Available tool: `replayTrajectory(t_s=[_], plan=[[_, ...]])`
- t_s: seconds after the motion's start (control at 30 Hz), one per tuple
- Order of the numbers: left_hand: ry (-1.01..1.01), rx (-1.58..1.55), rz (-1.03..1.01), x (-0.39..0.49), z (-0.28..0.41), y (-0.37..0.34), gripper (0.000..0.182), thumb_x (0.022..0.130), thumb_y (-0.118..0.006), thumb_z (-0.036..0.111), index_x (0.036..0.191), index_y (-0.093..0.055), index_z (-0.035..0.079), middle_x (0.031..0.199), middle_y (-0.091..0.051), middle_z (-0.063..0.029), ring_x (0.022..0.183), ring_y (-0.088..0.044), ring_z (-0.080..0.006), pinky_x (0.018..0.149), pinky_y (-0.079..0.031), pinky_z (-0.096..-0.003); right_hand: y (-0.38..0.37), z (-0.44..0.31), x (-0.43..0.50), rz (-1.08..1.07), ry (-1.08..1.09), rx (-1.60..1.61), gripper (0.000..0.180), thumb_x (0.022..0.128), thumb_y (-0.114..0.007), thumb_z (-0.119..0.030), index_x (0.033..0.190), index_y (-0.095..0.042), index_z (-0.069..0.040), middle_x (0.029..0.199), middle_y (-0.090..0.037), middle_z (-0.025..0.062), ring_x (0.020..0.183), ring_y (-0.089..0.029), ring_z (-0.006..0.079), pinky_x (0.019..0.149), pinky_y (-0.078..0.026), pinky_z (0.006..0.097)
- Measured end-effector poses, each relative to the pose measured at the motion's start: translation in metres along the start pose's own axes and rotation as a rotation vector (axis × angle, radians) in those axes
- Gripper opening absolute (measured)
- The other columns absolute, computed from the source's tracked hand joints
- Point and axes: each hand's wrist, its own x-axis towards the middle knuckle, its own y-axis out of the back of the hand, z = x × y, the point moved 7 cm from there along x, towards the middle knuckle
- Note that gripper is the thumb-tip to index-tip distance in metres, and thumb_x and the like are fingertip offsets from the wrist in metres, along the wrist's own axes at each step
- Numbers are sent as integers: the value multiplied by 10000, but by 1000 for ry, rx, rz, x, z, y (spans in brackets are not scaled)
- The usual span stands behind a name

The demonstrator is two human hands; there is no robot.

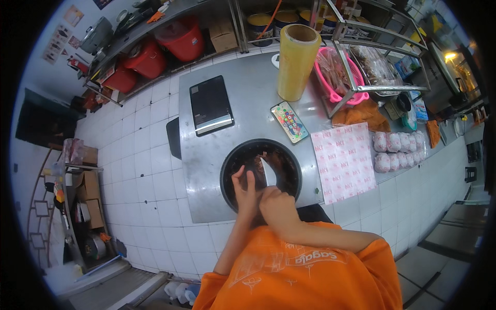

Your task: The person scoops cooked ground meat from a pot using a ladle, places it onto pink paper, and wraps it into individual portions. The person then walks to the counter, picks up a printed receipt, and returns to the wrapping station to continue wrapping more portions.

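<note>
My right hand (277, 205) is closed around the handle of a knife (269, 173), whose pale blade points away from me over a round dark pot (297, 166). Reddish-brown food, perhaps meat (260, 159), lies in the pot near the blade tip. My left hand (246, 192) is over the pot's near side, beside the right one, with thumb and forefinger raised and apart; its other fingers are partly hidden, and I cannot tell whether they hold anything. To the right lies printed wrapping paper (344, 162), with several wrapped bundles (399, 151) beyond it.
The pot stands on a metal table (205, 178). Behind it are a tablet (212, 104), a lit smartphone (289, 122) and an upright roll of yellowish plastic film (297, 66). A pink basket (360, 73), an orange cloth (364, 114) and a metal rack (387, 88) stand at back right.
</note>
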Motion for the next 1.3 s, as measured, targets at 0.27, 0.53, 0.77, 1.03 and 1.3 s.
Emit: replayTrajectory(t_s=[0.27, 0.53, 0.77, 1.03, 1.3], plan=[[355, -663, -146, 22, -36, 3, 475, 1005, -387, 445, 1370, -439, 145, 1342, -503, -69, 1243, -500, -277, 1011, -433, -422, 27, 23, 4, 36, 43, -32, 291, 784, -612, -134, 1040, -591, 5, 754, -622, 67, 695, -623, 214, 561, -451, 382], [207, -655, -302, 25, 17, 0, 547, 984, -326, 414, 1313, -533, 29, 1275, -581, -135, 1194, -551, -286, 1031, -446, -429, 36, 148, 19, -9, -46, 922, 246, 902, -656, -229, 1032, -570, -38, 817, -643, 176, 815, -659, 289, 762, -459, 371], [214, -440, -430, 18, 39, -9, 540, 976, -339, 422, 1273, -552, 25, 1234, -604, -149, 1145, -577, -272, 1007, -454, -401, -34, 114, 49, -303, 133, 1168, 340, 835, -756, -350, 919, -686, -28, 763, -659, 94, 757, -611, 183, 770, -486, 319], [-5, -173, -506, 22, 55, -17, 478, 980, -375, 412, 1201, -555, 29, 1177, -596, -116, 1104, -585, -225, 987, -456, -359, -28, 104, 60, -64, 70, 854, 308, 794, -754, -373, 896, -714, -85, 820, -700, 135, 804, -658, 334, 773, -450, 418], [73, 107, -483, 30, 40, -8, 374, 1011, -351, 258, 1172, -594, 23, 1079, -633, -125, 1034, -596, -197, 971, -436, -309, -27, 85, 60, 185, 113, 617, 231, 786, -739, -347, 849, -703, -127, 761, -681, 93, 808, -625, 282, 817, -357, 439]])
